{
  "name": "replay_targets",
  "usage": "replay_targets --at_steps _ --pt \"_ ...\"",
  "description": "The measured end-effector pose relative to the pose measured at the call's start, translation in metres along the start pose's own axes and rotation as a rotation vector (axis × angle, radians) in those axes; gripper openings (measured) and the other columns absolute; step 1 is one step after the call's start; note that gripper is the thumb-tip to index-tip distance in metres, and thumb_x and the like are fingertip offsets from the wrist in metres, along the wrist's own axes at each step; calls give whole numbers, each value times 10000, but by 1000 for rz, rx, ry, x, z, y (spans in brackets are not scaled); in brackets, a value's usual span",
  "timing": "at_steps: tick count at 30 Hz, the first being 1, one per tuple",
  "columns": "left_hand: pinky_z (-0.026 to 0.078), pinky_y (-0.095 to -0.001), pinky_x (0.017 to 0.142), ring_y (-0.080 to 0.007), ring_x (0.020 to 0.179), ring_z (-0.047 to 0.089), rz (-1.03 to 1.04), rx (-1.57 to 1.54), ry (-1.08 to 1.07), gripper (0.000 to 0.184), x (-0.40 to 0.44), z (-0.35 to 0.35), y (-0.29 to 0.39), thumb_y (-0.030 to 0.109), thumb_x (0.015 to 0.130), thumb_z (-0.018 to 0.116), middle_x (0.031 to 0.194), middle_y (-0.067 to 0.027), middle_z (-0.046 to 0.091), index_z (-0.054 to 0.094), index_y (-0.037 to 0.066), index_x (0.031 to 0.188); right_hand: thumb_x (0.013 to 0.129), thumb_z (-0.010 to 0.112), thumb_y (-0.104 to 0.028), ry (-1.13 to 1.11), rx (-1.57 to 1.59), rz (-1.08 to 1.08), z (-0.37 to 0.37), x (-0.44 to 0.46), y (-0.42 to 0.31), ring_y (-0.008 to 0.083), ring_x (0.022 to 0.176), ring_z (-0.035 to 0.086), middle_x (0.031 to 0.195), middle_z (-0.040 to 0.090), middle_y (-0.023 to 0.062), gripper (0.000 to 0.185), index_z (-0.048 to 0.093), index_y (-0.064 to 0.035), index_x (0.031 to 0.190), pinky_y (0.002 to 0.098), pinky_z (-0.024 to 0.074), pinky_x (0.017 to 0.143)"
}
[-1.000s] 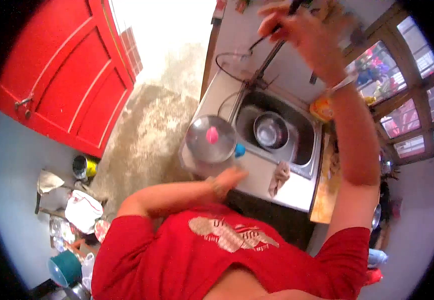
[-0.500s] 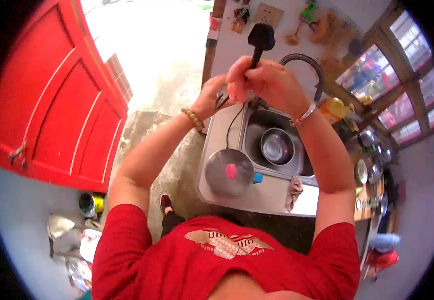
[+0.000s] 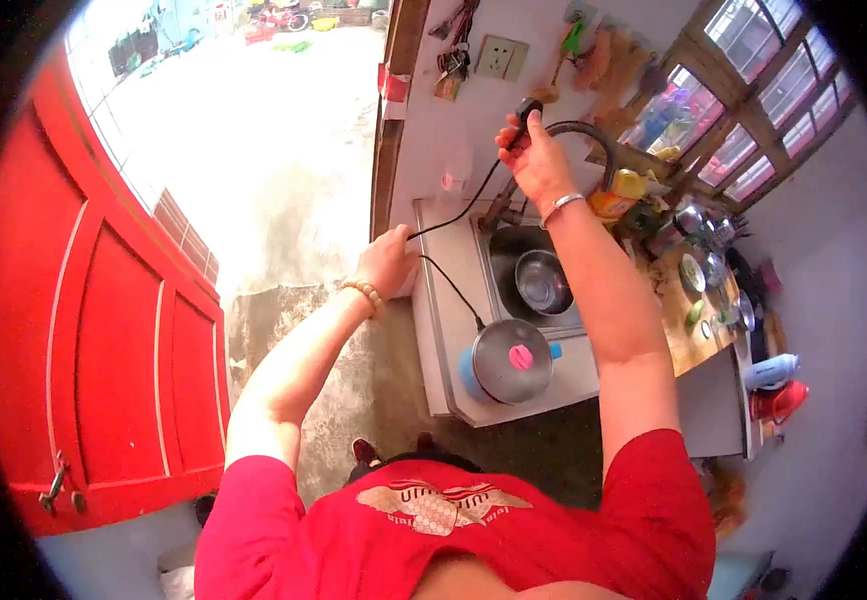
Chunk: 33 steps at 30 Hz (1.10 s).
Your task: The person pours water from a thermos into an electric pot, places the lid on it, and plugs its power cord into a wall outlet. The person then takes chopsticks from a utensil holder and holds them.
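Observation:
My right hand (image 3: 539, 160) is raised over the back of the sink, its fingers closed round a black power plug (image 3: 529, 106). From the plug a black cord (image 3: 466, 213) runs down to my left hand (image 3: 387, 262), which is closed on it beside the counter's left edge. A further stretch of cord leads from my left hand to an electric pot (image 3: 514, 362) with a metal lid, pink knob and blue handles, standing on the counter's front corner. Above and left of the plug, apart from it, is a wall socket (image 3: 502, 57).
A metal bowl (image 3: 544, 282) sits in the sink (image 3: 499, 250), with a curved dark hose (image 3: 594, 135) behind it. Bottles, dishes and a wooden board (image 3: 689, 325) are to the right. A red door (image 3: 104, 330) stands at the left by the bright doorway.
My hands have moved apart: the left lower and leftward along the cord, the right slightly right with the plug. The cord is stretched between them. The view has shifted, showing the socket more plainly.

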<state>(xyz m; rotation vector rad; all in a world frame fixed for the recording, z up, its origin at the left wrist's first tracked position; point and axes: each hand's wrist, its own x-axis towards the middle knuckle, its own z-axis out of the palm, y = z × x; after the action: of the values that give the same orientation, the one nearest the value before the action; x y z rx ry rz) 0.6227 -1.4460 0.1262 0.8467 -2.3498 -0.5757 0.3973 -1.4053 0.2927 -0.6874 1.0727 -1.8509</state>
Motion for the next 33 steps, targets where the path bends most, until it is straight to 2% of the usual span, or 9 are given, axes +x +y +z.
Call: replay_targets --at_steps 9,12,14,18,20,24,27,30,33 --pt "458 -390 749 -365 865 536 -7 -189 283 157 27 21 -51 80 796 550 970 -165 536 569 27 942 904 466 -391 -105 65 -54 -24 85 22 170 707 564 748 575 44 366 563 -40 951 275 466 593" --pt "461 -386 744 -352 855 551 -8 -145 178 195 51 16 -57 74 792 553 953 -162 558 575 38 982 905 461 -401 -114 43 -91 -31 126 30 162 695 558 738 566 36 373 571 -46 925 267 461 589" --pt "465 -413 730 -344 853 564 -119 -117 -65 208 66 12 -62 154 815 541 925 -160 573 557 85 1010 905 458 -407 -105 18 -112 -34 149 38 158 687 553 732 560 32 378 574 -47 910 263 457 587" --pt "464 -435 688 -347 807 585 -150 -110 -79 229 95 16 -74 176 834 515 865 -179 613 551 97 1046 910 450 -402 -28 -72 -194 -33 178 43 143 693 519 733 521 16 380 549 -35 920 250 437 580" --pt "470 -396 724 -337 866 592 -163 -147 -105 250 107 16 -78 145 830 520 968 -186 610 563 45 1055 910 454 -399 -4 -101 -215 -36 188 47 136 688 517 733 523 15 377 547 -33 911 247 432 574" --pt "466 -425 703 -359 827 585 -114 -150 -155 272 123 21 -93 175 843 507 878 -185 618 539 91 1099 906 470 -389 47 -134 -286 -35 190 49 137 634 519 712 547 25 360 551 -46 832 272 432 574" --pt "480 -364 635 -297 659 614 -89 -157 -155 266 129 24 -102 147 823 546 846 -189 623 558 31 1062 895 488 -397 56 -151 -314 -37 192 51 130 656 514 732 546 20 363 549 -42 858 260 423 575" --pt "472 -406 701 -349 823 596 -149 -324 -194 269 135 22 -110 162 832 518 867 -183 626 560 71 1082 879 518 -406 47 -136 -327 -34 192 53 126 685 519 753 547 16 374 553 -34 898 250 423 575" --pt "473 -402 696 -348 817 598 -178 -302 -228 274 142 18 -114 164 830 526 858 -183 628 561 70 1085 869 534 -406 56 -90 -348 -27 194 56 130 690 527 758 552 20 375 554 -32 903 249 429 577"
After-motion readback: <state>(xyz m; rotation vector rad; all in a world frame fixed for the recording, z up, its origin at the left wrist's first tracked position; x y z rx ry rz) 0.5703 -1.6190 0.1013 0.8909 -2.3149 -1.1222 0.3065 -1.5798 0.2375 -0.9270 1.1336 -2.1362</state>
